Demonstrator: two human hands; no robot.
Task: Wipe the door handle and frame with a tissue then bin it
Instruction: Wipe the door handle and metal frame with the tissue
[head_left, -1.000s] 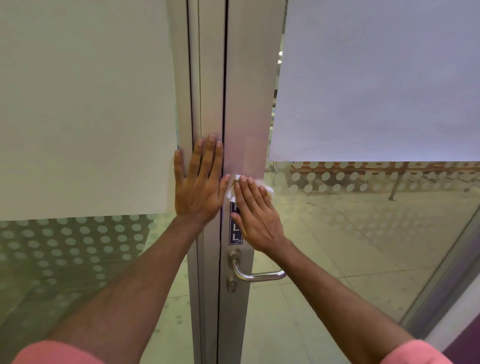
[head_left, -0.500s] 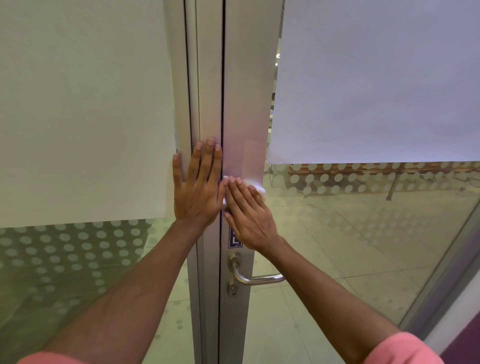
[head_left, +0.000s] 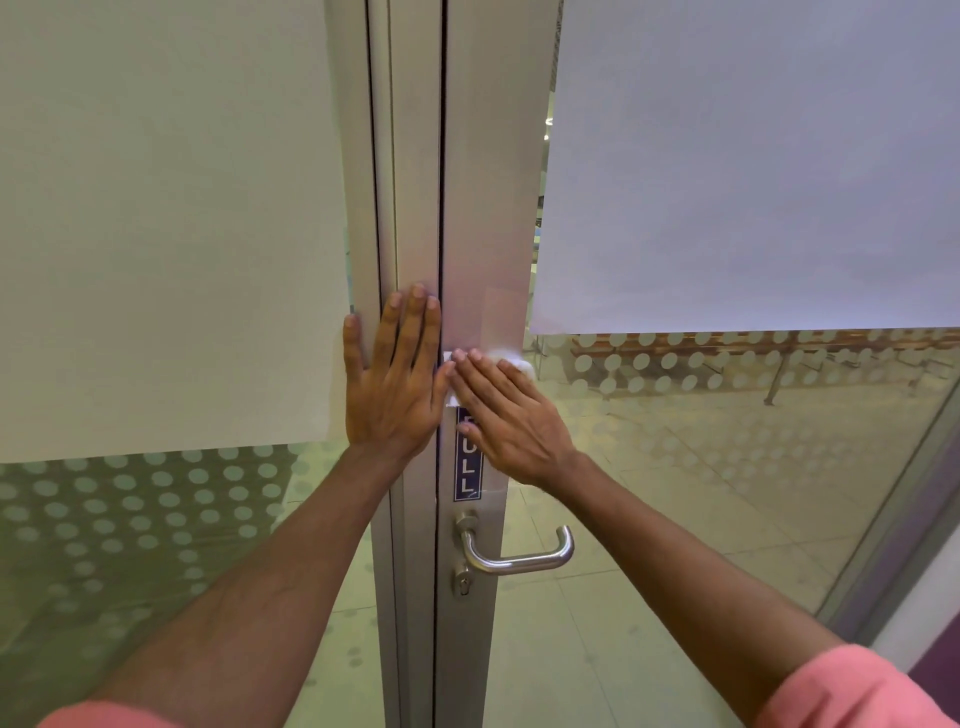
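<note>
A silver metal door frame (head_left: 485, 208) runs up the middle of the view. My right hand (head_left: 511, 423) lies flat on it and presses a white tissue (head_left: 511, 359) against the metal, just above a blue PULL sticker (head_left: 467, 473); only the tissue's edges show past the fingers. My left hand (head_left: 395, 387) rests flat with spread fingers on the neighbouring frame post, holding nothing. The curved steel lever handle (head_left: 514, 558) sits below my right hand, untouched, with a keyhole (head_left: 462, 583) under it.
Glass panels with frosted dots (head_left: 130, 519) flank the frame, each covered higher up by a white sheet (head_left: 753, 166). Through the right glass I see a tiled floor (head_left: 701, 467) and distant benches. No bin is in view.
My right hand and the tissue have slid a little up the door frame, towards my left thumb. My left hand stays pressed in the same place.
</note>
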